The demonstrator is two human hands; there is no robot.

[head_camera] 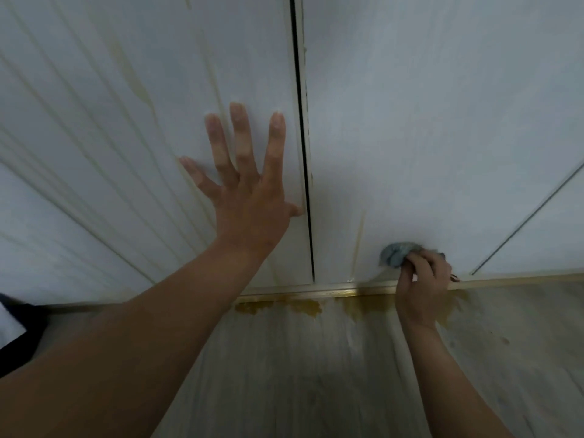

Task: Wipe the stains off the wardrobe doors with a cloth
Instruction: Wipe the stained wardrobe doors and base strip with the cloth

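Low on right door (442,137), right hand (425,289) grip curled round blue cloth (395,252), left hand (249,200) splayed flat on left door (94,105)

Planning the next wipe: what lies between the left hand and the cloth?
In the head view: the dark door gap and a yellowish drip streak on the right door, near the cloth.

Left arm extended, left hand (249,197) palm-forward, fingers straight and spread; right arm extended lower, right hand (423,289) fingers curled, gripping cloth (396,254).
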